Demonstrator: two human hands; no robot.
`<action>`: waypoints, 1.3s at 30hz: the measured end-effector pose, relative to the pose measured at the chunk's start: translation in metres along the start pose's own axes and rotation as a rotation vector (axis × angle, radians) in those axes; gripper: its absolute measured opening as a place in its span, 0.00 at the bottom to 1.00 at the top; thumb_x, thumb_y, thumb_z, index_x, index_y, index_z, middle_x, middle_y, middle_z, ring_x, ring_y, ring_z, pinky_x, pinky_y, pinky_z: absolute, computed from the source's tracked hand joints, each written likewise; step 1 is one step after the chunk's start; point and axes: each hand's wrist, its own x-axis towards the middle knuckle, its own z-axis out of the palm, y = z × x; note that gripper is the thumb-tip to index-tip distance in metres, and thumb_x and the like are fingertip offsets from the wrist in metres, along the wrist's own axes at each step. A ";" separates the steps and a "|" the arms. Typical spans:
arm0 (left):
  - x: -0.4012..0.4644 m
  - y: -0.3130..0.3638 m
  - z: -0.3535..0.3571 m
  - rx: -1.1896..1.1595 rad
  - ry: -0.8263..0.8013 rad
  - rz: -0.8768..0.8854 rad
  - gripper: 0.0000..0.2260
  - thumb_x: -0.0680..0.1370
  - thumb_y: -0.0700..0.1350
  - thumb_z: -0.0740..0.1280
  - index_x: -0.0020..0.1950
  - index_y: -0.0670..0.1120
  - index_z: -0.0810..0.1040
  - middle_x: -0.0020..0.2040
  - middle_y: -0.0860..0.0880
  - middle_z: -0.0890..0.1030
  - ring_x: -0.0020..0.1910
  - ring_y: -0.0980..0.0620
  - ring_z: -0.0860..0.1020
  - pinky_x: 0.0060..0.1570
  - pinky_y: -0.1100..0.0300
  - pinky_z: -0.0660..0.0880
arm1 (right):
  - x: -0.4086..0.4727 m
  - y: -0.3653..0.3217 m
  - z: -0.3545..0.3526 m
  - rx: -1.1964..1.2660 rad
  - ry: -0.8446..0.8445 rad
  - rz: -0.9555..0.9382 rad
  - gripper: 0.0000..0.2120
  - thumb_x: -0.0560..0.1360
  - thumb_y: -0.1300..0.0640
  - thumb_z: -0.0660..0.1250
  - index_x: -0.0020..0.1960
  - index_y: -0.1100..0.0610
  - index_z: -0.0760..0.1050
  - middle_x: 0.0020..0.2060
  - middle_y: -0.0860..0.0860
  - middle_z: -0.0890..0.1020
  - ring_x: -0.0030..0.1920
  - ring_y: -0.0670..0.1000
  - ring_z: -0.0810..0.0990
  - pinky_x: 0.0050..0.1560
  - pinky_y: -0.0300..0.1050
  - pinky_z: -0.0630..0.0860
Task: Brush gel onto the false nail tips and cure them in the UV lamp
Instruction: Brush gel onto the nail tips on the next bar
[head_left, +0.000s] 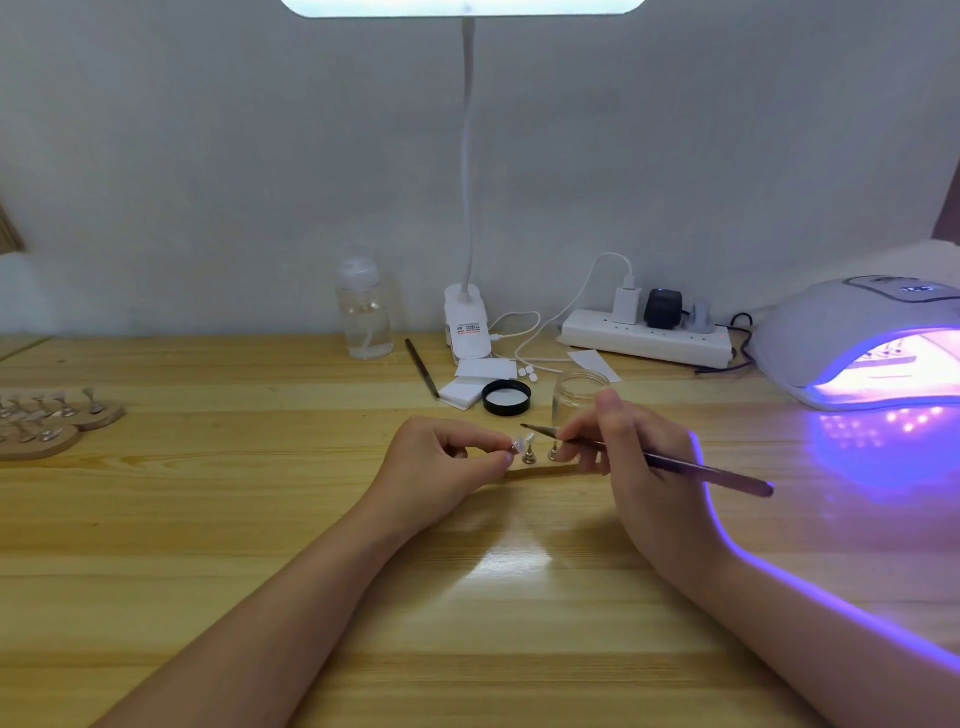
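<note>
Gel-brushing step in hand; curing not yet begun.
Left hand (441, 462) pinched the nail tip (521, 445) on its stand; right hand (623, 441) gripped the brush (675, 462), bristles just beside the tip. UV lamp (852, 338) glowed well right of the tip. Next: a light, steady stroke.

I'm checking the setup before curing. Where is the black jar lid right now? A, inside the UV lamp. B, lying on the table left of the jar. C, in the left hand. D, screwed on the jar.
B: the black lid lies flat on the table, just left of the open jar.
</note>
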 end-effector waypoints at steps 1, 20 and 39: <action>0.000 0.000 0.000 0.002 -0.005 -0.001 0.12 0.67 0.39 0.74 0.32 0.57 0.83 0.31 0.42 0.75 0.26 0.58 0.62 0.26 0.71 0.59 | 0.000 0.000 0.000 -0.002 -0.017 0.012 0.21 0.77 0.46 0.57 0.34 0.57 0.79 0.28 0.53 0.81 0.29 0.42 0.77 0.33 0.31 0.71; -0.001 0.001 -0.001 0.028 -0.048 0.032 0.12 0.67 0.38 0.73 0.32 0.56 0.83 0.32 0.37 0.74 0.29 0.52 0.60 0.27 0.69 0.57 | 0.000 0.000 0.001 0.026 -0.033 0.082 0.25 0.78 0.44 0.56 0.30 0.57 0.78 0.24 0.54 0.79 0.25 0.45 0.76 0.29 0.33 0.71; -0.002 0.002 -0.001 0.002 0.017 0.040 0.07 0.67 0.40 0.75 0.32 0.48 0.80 0.39 0.40 0.81 0.30 0.60 0.67 0.29 0.74 0.63 | 0.000 -0.003 0.002 -0.022 0.000 0.000 0.18 0.76 0.46 0.59 0.36 0.55 0.78 0.29 0.52 0.82 0.30 0.44 0.80 0.34 0.32 0.75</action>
